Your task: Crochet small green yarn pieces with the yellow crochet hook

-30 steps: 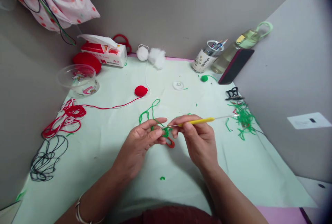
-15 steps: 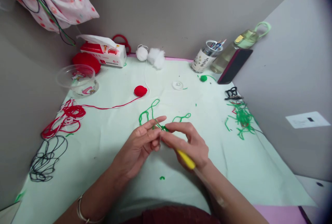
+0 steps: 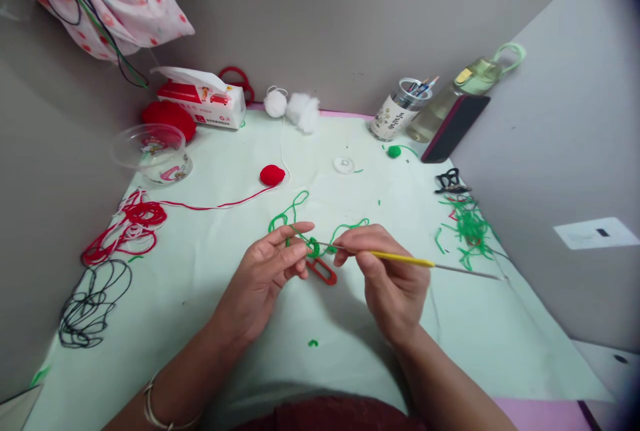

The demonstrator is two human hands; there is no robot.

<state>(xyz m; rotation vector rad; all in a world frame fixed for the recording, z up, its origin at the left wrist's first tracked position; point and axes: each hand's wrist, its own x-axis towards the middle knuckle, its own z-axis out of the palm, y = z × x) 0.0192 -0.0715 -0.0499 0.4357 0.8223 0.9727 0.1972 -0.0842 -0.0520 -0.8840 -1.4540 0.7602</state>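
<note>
While right fingers (image 3: 369,239) grip it, the yellow hook (image 3: 407,258) points left, lying crosswise.

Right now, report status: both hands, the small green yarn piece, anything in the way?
Left hand pinching small green yarn piece. Right hand gripping yellow-handled metal hook, tip at piece. Red plastic clip close by; nothing evidently blocking.
</note>
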